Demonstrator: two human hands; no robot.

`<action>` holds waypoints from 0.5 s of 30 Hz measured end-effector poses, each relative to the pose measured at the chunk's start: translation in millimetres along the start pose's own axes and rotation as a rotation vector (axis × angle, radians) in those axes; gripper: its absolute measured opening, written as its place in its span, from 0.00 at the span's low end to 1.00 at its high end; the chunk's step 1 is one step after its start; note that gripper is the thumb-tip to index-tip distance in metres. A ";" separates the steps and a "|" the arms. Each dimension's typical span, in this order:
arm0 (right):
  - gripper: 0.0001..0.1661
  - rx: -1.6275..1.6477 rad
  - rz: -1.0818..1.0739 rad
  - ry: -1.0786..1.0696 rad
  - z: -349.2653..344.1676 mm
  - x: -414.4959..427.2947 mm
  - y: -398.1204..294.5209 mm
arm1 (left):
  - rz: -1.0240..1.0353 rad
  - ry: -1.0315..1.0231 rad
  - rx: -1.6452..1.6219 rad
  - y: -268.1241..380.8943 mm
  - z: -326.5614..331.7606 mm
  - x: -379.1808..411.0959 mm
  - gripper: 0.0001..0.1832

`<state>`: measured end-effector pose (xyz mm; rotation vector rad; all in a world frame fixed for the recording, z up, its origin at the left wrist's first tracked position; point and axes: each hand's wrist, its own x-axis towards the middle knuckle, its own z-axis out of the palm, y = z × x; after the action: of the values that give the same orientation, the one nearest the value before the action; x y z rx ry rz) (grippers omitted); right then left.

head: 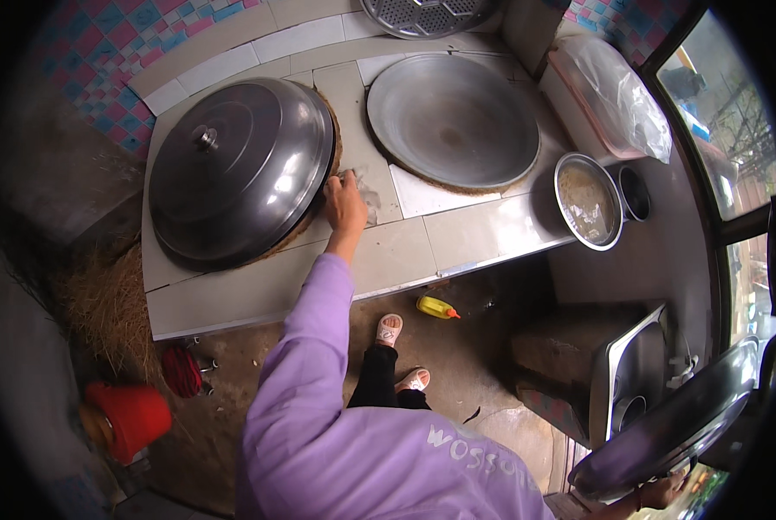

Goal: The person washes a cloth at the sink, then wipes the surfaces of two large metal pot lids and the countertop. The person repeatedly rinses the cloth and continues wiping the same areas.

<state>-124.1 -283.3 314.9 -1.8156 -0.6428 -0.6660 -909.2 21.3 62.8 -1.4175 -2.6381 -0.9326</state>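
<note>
My left hand [347, 205] reaches down to the tiled stove top [362, 130], its fingers curled beside the right edge of a large domed metal lid [238, 175] with a round knob. Something small and greyish shows at the fingertips, and a grey smear or thin cloth [369, 200] lies just beside them; which it is, I cannot tell. At the lower right, my right hand [664, 491] holds a second big metal lid [667, 422] tilted on its edge, gripping it on the handle side; the handle is partly hidden. A wide grey wok [453, 120] is set into the stove top, right of the domed lid.
A metal basin of cloudy liquid [589, 201] sits at the counter's right end, near a plastic-covered box [602, 97]. A steamer rack [427, 13] stands behind. Below are a sink [641, 364], a yellow bottle [434, 307], a red bucket [134, 419] and straw [111, 305].
</note>
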 end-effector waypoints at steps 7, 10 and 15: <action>0.25 -0.072 0.040 0.022 -7.7 -23.3 -30.5 | 0.101 0.022 -0.100 -2.3 22.2 19.3 0.11; 0.24 -0.066 0.030 0.034 -8.4 -20.2 -22.3 | -0.624 0.135 -0.686 26.7 47.2 11.8 0.09; 0.24 -0.060 0.078 0.030 -2.7 -21.6 -20.1 | 0.137 -0.744 -0.693 168.2 64.7 -168.7 0.17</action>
<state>-153.7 -282.2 313.5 -1.8724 -0.5344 -0.6648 -664.2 -4.4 47.3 -2.4736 -2.6959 -1.6773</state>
